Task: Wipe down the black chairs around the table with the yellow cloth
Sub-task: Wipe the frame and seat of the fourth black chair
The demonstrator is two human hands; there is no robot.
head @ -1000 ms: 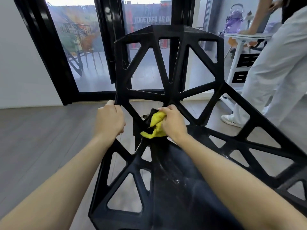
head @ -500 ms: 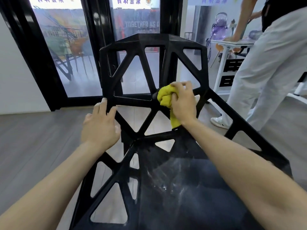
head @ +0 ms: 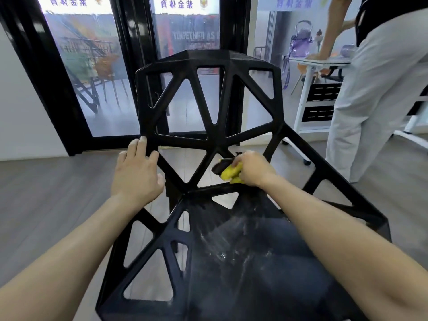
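Note:
A black chair with a backrest of triangular openings stands right in front of me, its seat smeared with pale streaks. My right hand grips the bunched yellow cloth and presses it against a lower right strut of the backrest, just above the seat. My left hand rests with straight fingers on the backrest's lower left corner. Most of the cloth is hidden under my fingers.
A person in light trousers stands at the right, leaning on a white table that carries a purple kettle. Black-framed glass doors are behind the chair. Grey wood floor lies to the left.
My right hand has slid the cloth down and to the right, from the middle of the backrest to its lower right strut. My left hand stays on the left corner.

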